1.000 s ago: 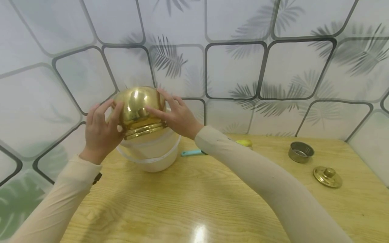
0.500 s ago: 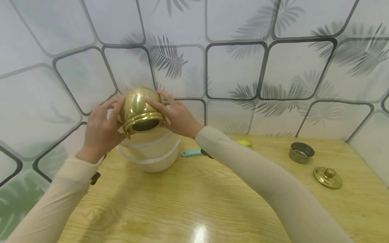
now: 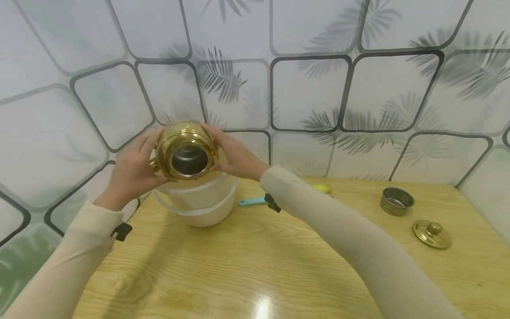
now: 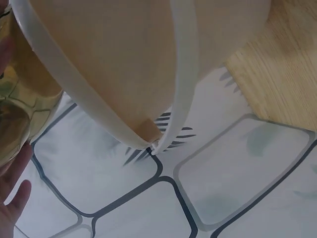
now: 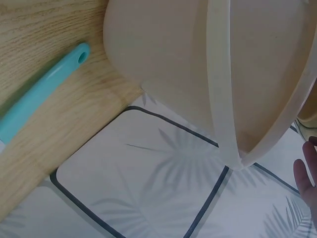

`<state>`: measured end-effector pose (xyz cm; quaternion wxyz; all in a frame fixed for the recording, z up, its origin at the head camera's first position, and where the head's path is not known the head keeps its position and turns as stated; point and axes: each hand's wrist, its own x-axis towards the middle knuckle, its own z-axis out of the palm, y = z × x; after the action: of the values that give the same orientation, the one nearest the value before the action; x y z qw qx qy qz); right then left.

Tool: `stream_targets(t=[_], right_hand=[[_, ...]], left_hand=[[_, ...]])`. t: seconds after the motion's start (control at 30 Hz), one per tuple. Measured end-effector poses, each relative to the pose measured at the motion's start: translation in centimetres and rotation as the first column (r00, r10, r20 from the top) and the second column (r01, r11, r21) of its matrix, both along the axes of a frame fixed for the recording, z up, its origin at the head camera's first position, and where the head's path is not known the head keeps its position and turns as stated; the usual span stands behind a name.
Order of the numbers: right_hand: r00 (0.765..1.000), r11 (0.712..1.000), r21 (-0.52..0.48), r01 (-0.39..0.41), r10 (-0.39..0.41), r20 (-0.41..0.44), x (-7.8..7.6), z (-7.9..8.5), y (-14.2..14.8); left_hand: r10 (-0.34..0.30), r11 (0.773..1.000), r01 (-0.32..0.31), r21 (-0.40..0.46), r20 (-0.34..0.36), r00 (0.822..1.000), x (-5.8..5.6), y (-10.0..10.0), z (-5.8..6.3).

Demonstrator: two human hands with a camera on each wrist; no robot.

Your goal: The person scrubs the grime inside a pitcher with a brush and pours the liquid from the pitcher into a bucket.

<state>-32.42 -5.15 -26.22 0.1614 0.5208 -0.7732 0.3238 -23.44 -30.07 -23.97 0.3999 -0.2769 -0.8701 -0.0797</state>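
A shiny gold teapot [image 3: 184, 132] is held up over a cream-white bucket [image 3: 199, 208]. Its dark round mouth faces the head camera, and a small gold fitting [image 3: 154, 165] juts out at its left. My left hand [image 3: 133, 173] grips the pot's left side with the thumb below. On the other side my right hand [image 3: 237, 157] holds it, fingers over the top and thumb lower down. In the left wrist view the pot [image 4: 42, 94] sits at the left edge, beside the bucket's rim [image 4: 74, 94]. Only some fingers [image 5: 303, 173] appear at the right wrist view's edge.
On the wooden table [image 3: 255, 261] lies a turquoise handle [image 3: 252, 201], partly behind my right sleeve. A yellow-green item [image 3: 323, 189] is near the wall. Further right stand a perforated metal strainer cup [image 3: 396, 201] and a gold lid [image 3: 432, 235]. A patterned wall [image 3: 311, 93] closes off the back.
The teapot has been tipped from mouth-down over the bucket so that its mouth now turns toward the head camera. Both hands have kept hold of it and turned with it.
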Motion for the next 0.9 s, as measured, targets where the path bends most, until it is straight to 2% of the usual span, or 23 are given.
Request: stream_targets(t=[0.17, 0.3, 0.43, 0.57, 0.63, 0.77, 0.9], right_hand=[[0.994, 1.000, 0.029, -0.002, -0.001, 0.107, 0.0, -0.1, 0.1], [0.989, 0.999, 0.051, -0.015, 0.008, 0.147, 0.3, 0.1, 0.3], [0.992, 0.998, 0.055, -0.037, 0.029, 0.126, 0.5, 0.4, 0.1], [0.996, 0.998, 0.067, -0.006, 0.000, 0.091, 0.5, 0.5, -0.2], [0.996, 0.997, 0.078, 0.022, -0.029, 0.086, 0.4, 0.4, -0.3], [0.992, 0.995, 0.092, 0.050, -0.060, 0.109, 0.3, 0.2, -0.3], [0.987, 0.992, 0.105, 0.072, -0.086, 0.134, 0.2, 0.0, -0.3]], left_hand=[[-0.025, 0.998, 0.018, 0.054, 0.144, 0.989, -0.3, -0.2, 0.2], [-0.045, 0.992, 0.010, 0.126, 0.280, 0.959, -0.4, -0.4, 0.2], [-0.020, 0.990, -0.036, 0.140, 0.379, 0.925, -0.3, -0.6, 0.6], [0.032, 0.991, -0.086, 0.103, 0.442, 0.896, -0.1, -0.6, 1.1], [0.058, 0.991, -0.107, 0.082, 0.456, 0.888, -0.1, -0.5, 1.3], [0.109, 0.991, -0.132, 0.016, 0.480, 0.870, -0.2, -0.2, 1.9], [0.149, 0.989, -0.134, -0.066, 0.514, 0.845, -0.2, 0.3, 2.7]])
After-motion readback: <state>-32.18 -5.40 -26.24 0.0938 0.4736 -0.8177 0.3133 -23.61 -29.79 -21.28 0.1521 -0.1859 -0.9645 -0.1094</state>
